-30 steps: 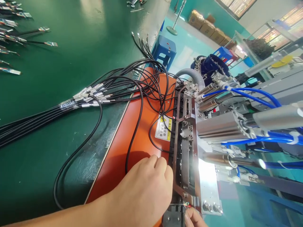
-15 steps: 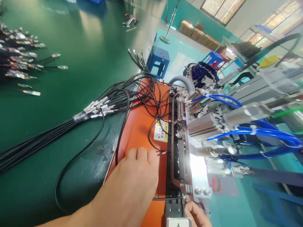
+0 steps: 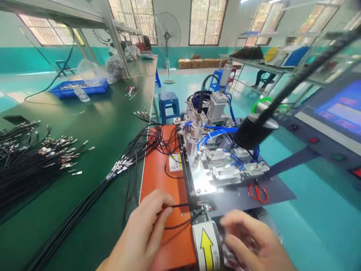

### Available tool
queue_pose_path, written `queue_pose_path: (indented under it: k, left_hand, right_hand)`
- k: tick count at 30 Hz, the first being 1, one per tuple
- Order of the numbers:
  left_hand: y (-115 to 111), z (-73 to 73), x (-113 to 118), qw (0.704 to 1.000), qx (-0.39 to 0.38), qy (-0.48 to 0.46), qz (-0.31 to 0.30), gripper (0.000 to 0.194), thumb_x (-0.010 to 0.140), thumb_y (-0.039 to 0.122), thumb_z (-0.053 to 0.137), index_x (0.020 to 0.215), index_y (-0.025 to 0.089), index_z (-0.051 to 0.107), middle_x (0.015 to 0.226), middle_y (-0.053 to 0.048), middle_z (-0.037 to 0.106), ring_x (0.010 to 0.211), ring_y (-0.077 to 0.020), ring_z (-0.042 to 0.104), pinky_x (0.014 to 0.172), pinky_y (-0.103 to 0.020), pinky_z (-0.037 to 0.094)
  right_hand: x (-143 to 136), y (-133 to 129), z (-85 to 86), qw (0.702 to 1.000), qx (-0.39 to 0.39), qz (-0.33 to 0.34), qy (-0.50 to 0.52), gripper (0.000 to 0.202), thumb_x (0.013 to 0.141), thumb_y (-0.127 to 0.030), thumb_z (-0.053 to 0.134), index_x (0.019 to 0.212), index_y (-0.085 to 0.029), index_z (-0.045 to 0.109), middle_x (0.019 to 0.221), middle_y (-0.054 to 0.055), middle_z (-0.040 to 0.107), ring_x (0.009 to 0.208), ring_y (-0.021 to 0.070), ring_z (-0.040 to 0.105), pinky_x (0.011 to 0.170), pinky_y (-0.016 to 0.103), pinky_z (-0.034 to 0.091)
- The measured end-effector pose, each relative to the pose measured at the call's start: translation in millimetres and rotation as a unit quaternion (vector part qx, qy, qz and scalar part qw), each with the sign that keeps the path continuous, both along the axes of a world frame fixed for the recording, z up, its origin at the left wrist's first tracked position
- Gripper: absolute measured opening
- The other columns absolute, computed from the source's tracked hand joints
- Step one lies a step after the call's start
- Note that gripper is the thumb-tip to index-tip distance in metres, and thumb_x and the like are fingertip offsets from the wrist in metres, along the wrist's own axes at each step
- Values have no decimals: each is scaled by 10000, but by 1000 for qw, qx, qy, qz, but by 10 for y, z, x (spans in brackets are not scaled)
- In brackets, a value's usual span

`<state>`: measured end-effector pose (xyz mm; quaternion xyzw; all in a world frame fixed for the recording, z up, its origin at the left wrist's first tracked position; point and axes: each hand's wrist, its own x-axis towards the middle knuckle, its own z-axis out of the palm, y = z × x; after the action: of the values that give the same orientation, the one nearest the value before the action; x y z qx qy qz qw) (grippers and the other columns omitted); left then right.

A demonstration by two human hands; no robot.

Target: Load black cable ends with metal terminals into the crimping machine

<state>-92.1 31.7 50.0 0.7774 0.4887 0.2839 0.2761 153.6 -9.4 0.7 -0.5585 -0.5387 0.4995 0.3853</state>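
My left hand point(image 3: 143, 229) pinches a black cable point(image 3: 181, 205) between thumb and fingers above the orange panel point(image 3: 162, 180). This cable's stripped end, with thin coloured wires, reaches over the black rail of the machine point(image 3: 222, 150). A second black cable point(image 3: 180, 225) crosses just below it and runs under my left hand. Slightly blurred, my right hand point(image 3: 251, 237) hovers right of the block with a yellow arrow point(image 3: 207, 241); its fingers are curved and apart, with nothing visible in them. Beyond my left hand lies a bundle of black cables point(image 3: 120, 165) with silvery ends.
A pile of black cables point(image 3: 42, 158) covers the left of the green table point(image 3: 104, 124). Red-handled scissors point(image 3: 258, 192) rest on the machine's grey plate. Farther back are a blue tray point(image 3: 63, 92) and a blue stool point(image 3: 168, 103). A control screen point(image 3: 342, 101) stands at right.
The view has tilted up and levelled, showing more of the room. My left hand now pinches a cable near its stripped end. My right hand has come further into view beside the arrow block.
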Motion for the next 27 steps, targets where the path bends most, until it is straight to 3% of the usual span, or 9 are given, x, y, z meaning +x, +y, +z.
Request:
queue_pose_path:
  k: [3, 5, 9, 13, 19, 27]
  left_hand:
    - [-130, -73, 99, 999, -5, 44, -1, 156, 957, 212, 362, 921, 232, 513, 868, -15, 588, 807, -158, 534, 722, -273, 427]
    - [-206, -97, 127, 997, 0, 72, -5, 152, 957, 199, 363, 923, 230, 508, 875, -16, 592, 821, -166, 537, 752, -293, 418]
    - [-352, -92, 162, 994, 17, 106, -24, 105, 933, 176, 429, 992, 236, 491, 932, -19, 601, 870, -174, 560, 805, -317, 421]
    - [-461, -129, 274, 999, 1, 41, -23, 288, 919, 173, 478, 1187, 270, 441, 1082, -22, 596, 1000, -159, 566, 845, -277, 461]
    - [-484, -261, 402, 998, -30, -43, 20, 240, 907, 148, 523, 1099, 293, 515, 973, 36, 624, 898, -97, 604, 792, -182, 493]
    - [-467, -288, 410, 997, -45, -67, 7, 152, 908, 134, 522, 992, 245, 584, 936, 15, 635, 868, -101, 607, 764, -186, 489]
  right_hand:
    - [-237, 153, 259, 997, 7, 17, 72, 301, 800, -325, 639, 1088, -238, 631, 757, 3, 613, 557, 127, 533, 511, 247, 457]
    - [-345, 198, 287, 993, 10, 30, 117, 238, 805, -295, 650, 1033, -229, 649, 846, 10, 623, 581, 106, 545, 514, 228, 463]
    - [-417, 132, 190, 984, 2, 48, 174, 76, 838, -250, 629, 882, -201, 666, 680, -34, 590, 525, 81, 547, 528, 215, 460]
    - [-414, 31, 110, 972, -46, 57, 224, 86, 824, -245, 643, 887, -190, 664, 615, -44, 589, 515, 91, 569, 531, 222, 456]
    - [-365, -10, 74, 975, -80, 40, 206, 125, 784, -233, 667, 902, -196, 686, 805, 2, 671, 553, 81, 560, 541, 222, 450]
    - [-161, -49, 54, 989, -56, -27, 133, 156, 739, -281, 720, 862, -190, 688, 665, -13, 607, 592, 110, 523, 522, 227, 420]
